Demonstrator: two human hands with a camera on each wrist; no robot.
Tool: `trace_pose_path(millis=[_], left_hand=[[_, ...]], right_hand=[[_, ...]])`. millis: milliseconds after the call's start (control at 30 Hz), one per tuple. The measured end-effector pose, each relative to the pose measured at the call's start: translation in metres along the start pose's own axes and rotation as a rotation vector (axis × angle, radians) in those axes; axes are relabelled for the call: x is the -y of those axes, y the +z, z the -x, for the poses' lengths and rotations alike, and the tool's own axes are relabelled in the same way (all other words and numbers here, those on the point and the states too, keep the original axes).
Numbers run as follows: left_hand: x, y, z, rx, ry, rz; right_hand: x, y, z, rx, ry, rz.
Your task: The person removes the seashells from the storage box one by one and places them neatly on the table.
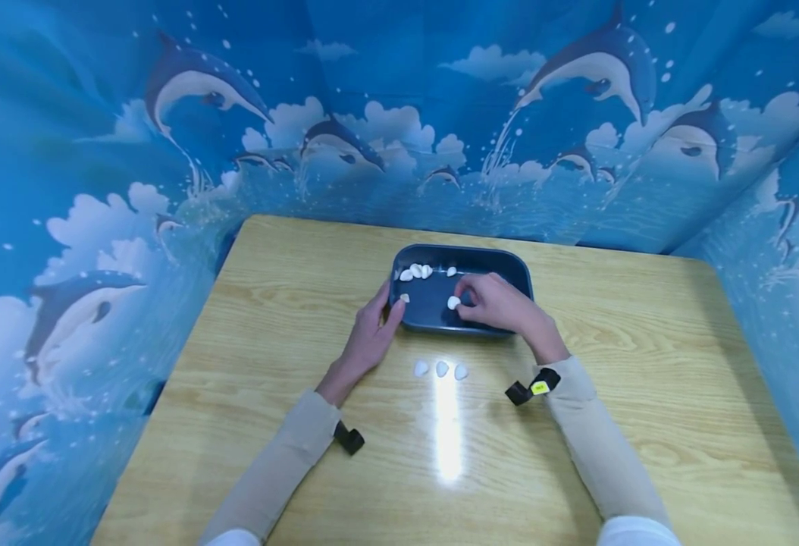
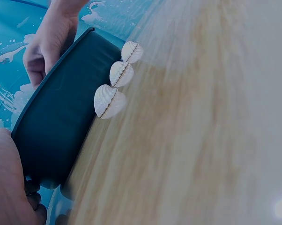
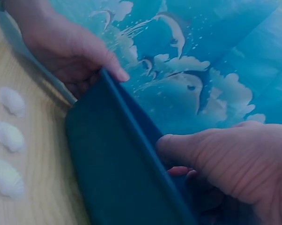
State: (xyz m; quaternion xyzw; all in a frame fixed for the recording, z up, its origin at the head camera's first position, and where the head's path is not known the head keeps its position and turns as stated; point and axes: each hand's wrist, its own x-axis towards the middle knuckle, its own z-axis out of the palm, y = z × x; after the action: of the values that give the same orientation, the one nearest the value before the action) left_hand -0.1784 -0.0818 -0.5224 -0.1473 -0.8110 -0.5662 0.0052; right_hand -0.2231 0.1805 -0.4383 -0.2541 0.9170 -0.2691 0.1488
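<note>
From where I stand, one marked item is in view: a yellow label (image 1: 540, 387) on the black wrist strap (image 1: 549, 376), worn at the person's right wrist over the beige sleeve (image 1: 597, 447). The label bears a small dark marking. The marking is too small and blurred to read. No other text, brand, number or sign is legible.
</note>
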Motion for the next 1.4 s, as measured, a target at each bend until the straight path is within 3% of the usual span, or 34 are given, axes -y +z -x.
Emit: trace_pose_path(millis=[233,500,1000,1400], left_hand=[[0.000,0.001,-0.001,0.001,-0.008,-0.003],[0.003,0.001,0.000,-0.010,0.001,-0.011],[0.003,0.001,0.000,-0.018,0.014,-0.008],[0.003,0.002,-0.001,-0.013,0.008,-0.016]], right_hand=[[0.007,-0.011,0.018,-0.059,-0.033,0.001],[0.012,-0.011,0.039,-0.071,-0.040,-0.029],[0.018,0.007,0.078,-0.118,-0.067,-0.059],[0.008,0.029,0.107,-0.079,-0.014,-0.041]])
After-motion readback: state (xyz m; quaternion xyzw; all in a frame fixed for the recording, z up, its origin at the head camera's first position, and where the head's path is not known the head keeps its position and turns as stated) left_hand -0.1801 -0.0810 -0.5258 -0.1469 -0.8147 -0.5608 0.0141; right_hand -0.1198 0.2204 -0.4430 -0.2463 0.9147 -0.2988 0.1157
